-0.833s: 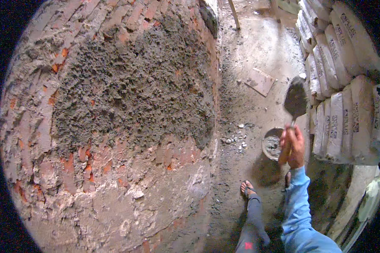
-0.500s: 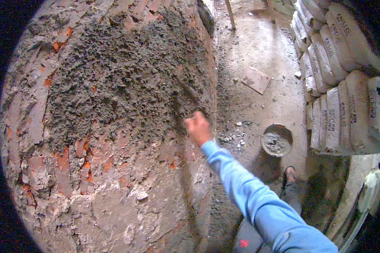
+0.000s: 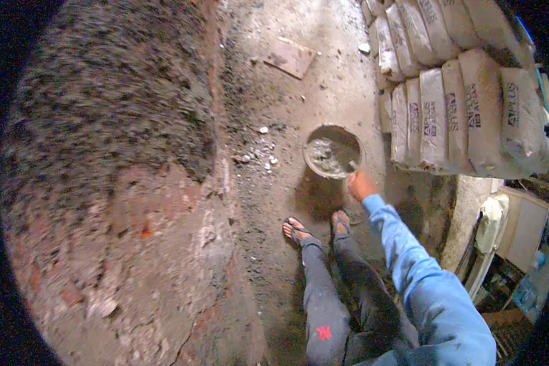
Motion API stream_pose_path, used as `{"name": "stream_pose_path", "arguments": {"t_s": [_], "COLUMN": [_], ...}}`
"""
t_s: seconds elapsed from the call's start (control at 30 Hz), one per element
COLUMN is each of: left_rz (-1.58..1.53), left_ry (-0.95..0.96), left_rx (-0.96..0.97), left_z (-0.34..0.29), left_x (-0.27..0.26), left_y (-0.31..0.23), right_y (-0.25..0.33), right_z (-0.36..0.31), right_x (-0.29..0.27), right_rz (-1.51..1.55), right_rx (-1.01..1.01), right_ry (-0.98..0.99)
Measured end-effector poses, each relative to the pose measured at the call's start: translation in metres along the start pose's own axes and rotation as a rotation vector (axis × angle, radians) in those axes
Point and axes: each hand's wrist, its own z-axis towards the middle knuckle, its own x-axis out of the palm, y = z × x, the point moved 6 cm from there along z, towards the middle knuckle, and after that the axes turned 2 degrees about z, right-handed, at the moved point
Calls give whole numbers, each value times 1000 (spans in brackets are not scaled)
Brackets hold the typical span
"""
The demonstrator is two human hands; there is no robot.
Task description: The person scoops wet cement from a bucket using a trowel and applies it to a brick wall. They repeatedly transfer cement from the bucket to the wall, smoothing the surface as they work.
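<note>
My right hand [image 3: 361, 185], in a blue sleeve, is closed at the near right rim of a round bucket [image 3: 349, 144]. A small pale bit of something shows at the fingertips, over the bucket's edge; its kind is too small to make out. Wet grey mortar [image 3: 324, 157] lies in the bucket, which stands on the floor ahead of my feet. To my left rises a brick wall [image 3: 165, 192] with a broad patch of rough dark mortar [image 3: 116, 91] on its upper part. My left hand is out of view.
Stacked bags [image 3: 433, 116] line the right side. A flat square board [image 3: 290, 57] lies on the floor farther ahead. Pale rubble [image 3: 265, 152] is scattered along the wall's foot. My sandalled foot [image 3: 296, 229] is close to the bucket. A pale panel [image 3: 521, 229] stands at the right.
My right hand has moved from the mortared wall rightward to the bucket's rim. The view has turned right, bringing both my legs and more of the bags into sight.
</note>
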Motion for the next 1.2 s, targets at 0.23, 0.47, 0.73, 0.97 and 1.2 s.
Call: {"name": "stream_pose_path", "arguments": {"t_s": [0.23, 0.47, 0.73, 0.97, 1.2], "left_rz": [171, 322, 545, 1012, 1182], "left_ry": [55, 73, -72, -716, -2061], "left_rx": [135, 263, 405, 812, 1239], "left_z": [59, 80, 15, -224, -511], "left_x": [108, 159, 75, -84, -208], "left_y": [-101, -162, -171, -272, -412], "right_y": [-35, -75, -45, 74, 176], "right_z": [115, 113, 65, -130, -242], "right_x": [107, 127, 80, -123, -298], "right_rz": [-121, 382, 635, 1494, 1943], "right_rx": [-85, -271, -219, -252, -487], "right_ry": [85, 91, 320, 940, 865]}}
